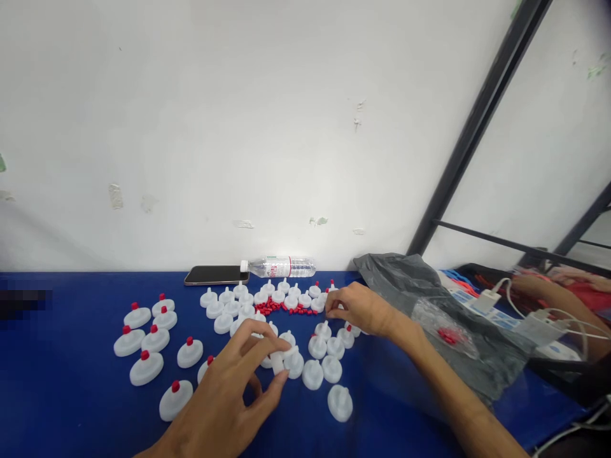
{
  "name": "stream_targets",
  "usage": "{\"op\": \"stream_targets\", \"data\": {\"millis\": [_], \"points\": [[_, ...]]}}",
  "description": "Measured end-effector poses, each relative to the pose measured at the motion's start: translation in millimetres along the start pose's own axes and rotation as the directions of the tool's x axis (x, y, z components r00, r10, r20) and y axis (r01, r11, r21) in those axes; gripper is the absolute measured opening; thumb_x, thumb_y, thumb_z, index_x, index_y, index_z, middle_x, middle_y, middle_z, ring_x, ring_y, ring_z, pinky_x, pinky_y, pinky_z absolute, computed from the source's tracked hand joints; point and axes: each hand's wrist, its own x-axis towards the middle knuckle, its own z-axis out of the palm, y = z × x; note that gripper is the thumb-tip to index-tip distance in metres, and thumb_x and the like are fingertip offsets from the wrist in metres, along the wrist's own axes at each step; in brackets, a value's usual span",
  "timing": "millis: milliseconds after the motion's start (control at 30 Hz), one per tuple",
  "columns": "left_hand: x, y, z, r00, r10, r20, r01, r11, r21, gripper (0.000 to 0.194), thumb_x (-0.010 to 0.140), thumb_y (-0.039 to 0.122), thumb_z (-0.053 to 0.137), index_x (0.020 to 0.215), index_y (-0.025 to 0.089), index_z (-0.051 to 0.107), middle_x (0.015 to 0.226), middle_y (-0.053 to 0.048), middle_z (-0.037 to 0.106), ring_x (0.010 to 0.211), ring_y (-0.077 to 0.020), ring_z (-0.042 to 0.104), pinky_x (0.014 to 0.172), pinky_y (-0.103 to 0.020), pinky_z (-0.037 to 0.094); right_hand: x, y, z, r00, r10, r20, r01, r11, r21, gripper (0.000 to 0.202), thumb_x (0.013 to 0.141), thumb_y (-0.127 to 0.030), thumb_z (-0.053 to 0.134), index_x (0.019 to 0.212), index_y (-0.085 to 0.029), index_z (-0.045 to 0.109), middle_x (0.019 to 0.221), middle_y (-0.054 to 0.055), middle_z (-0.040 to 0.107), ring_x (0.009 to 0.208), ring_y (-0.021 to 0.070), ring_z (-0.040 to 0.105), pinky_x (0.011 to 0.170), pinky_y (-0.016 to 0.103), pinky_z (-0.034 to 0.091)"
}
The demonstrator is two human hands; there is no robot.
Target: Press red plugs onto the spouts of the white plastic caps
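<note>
and here's the left hand (233, 381), low in the middle of the blue table (86, 407), thumb and finger clamped on a small white piece (277, 363), right among the spouted white discs (312, 375)! over to the right hand (356, 308): its fingertips come close together at the far side of the discs, beside the scattered little red caps (270, 306), but whether they pinch anything, i cannot tell. out on the left, a loose group of red-topped discs (146, 369), some of them just beside the left hand. at the back, near the wall (286, 127), a dark phone (217, 275) lies flat, and the clear bottle (281, 266) rests on its side, white cap end at the phone. to the right, a grey plastic sheet (391, 283) carries a clear bag (446, 331) with red bits inside, and beyond it, white chargers (487, 300) and cables!
</note>
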Motion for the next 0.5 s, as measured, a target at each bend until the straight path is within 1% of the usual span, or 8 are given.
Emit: {"op": "stream_targets", "data": {"millis": [100, 167, 233, 300, 367, 433, 500], "points": [[1.0, -3.8, 1.7, 1.0, 0.023, -0.017, -0.023, 1.0, 0.0, 0.025, 0.097, 0.03, 0.055, 0.12, 0.034, 0.061, 0.118, -0.003, 0.059, 0.051, -0.004, 0.059, 0.055, -0.017, 0.057, -4.2, -13.1, -11.6, 0.992, -0.044, -0.117, 0.064, 0.983, 0.173, 0.011, 0.092, -0.027, 0.066, 0.092, -0.022, 0.076, 0.087, 0.001, 0.078, 0.079, 0.0165, 0.071, 0.073, 0.026, 0.051], [1.4, -5.9, 2.9, 0.999, 0.01, -0.034, -0.01, 1.0, 0.006, 0.029, 0.097, 0.03, 0.056, 0.125, 0.034, 0.058, 0.121, -0.002, 0.058, 0.052, -0.0034, 0.059, 0.058, -0.018, 0.058, -8.2, -27.6, -17.2, 0.975, -0.08, -0.208, 0.146, 0.934, 0.325, 0.011, 0.09, -0.03, 0.069, 0.091, -0.021, 0.075, 0.088, 0.001, 0.078, 0.079, 0.0154, 0.071, 0.075, 0.026, 0.053], [1.4, -6.7, 3.3, 0.999, -0.007, -0.037, 0.008, 1.0, 0.015, 0.029, 0.098, 0.031, 0.055, 0.126, 0.034, 0.058, 0.122, -0.002, 0.056, 0.053, -0.0032, 0.06, 0.059, -0.019, 0.058, -11.9, -43.7, -18.6, 0.957, -0.108, -0.268, 0.22, 0.874, 0.433, 0.012, 0.088, -0.032, 0.074, 0.091, -0.021, 0.075, 0.089, 0.0, 0.077, 0.077, 0.0142, 0.07, 0.075, 0.026, 0.054], [0.7, -6.6, 2.8, 1.0, -0.016, -0.027, 0.017, 1.0, 0.007, 0.028, 0.099, 0.032, 0.053, 0.127, 0.034, 0.058, 0.122, -0.002, 0.055, 0.054, -0.0033, 0.06, 0.059, -0.019, 0.058, -14.3, -57.8, -15.2, 0.945, -0.141, -0.294, 0.276, 0.826, 0.492, 0.013, 0.086, -0.034, 0.077, 0.09, -0.022, 0.077, 0.088, 0.0, 0.077, 0.076, 0.0136, 0.069, 0.077, 0.026, 0.054], [-0.7, -6.0, 2.1, 1.0, -0.025, -0.005, 0.024, 1.0, -0.01, 0.03, 0.1, 0.034, 0.052, 0.13, 0.035, 0.057, 0.122, -0.002, 0.054, 0.056, -0.0038, 0.061, 0.058, -0.019, 0.058, -14.9, -67.4, -8.7, 0.932, -0.18, -0.315, 0.325, 0.8, 0.504, 0.011, 0.084, -0.033, 0.08, 0.088, -0.023, 0.079, 0.085, -0.001, 0.078, 0.074, 0.0135, 0.067, 0.08, 0.028, 0.053], [-2.2, -5.4, 1.7, 1.0, -0.023, -0.001, 0.023, 1.0, -0.02, 0.032, 0.101, 0.035, 0.051, 0.132, 0.038, 0.055, 0.123, -0.001, 0.053, 0.058, -0.0039, 0.061, 0.059, -0.018, 0.058, -14.3, -72.3, -1.7, 0.918, -0.214, -0.334, 0.367, 0.779, 0.509, 0.008, 0.083, -0.032, 0.081, 0.087, -0.024, 0.08, 0.081, -0.003, 0.078, 0.072, 0.0133, 0.065, 0.083, 0.03, 0.052], [-3.1, -4.6, 1.6, 1.0, -0.016, -0.016, 0.015, 1.0, -0.022, 0.032, 0.101, 0.034, 0.051, 0.133, 0.04, 0.054, 0.123, 0.0, 0.052, 0.06, -0.0038, 0.062, 0.06, -0.018, 0.058, -13.4, -73.9, 3.3, 0.915, -0.219, -0.34, 0.38, 0.754, 0.536, 0.008, 0.082, -0.031, 0.082, 0.087, -0.025, 0.08, 0.078, -0.003, 0.077, 0.07, 0.0127, 0.065, 0.082, 0.03, 0.051]]}}
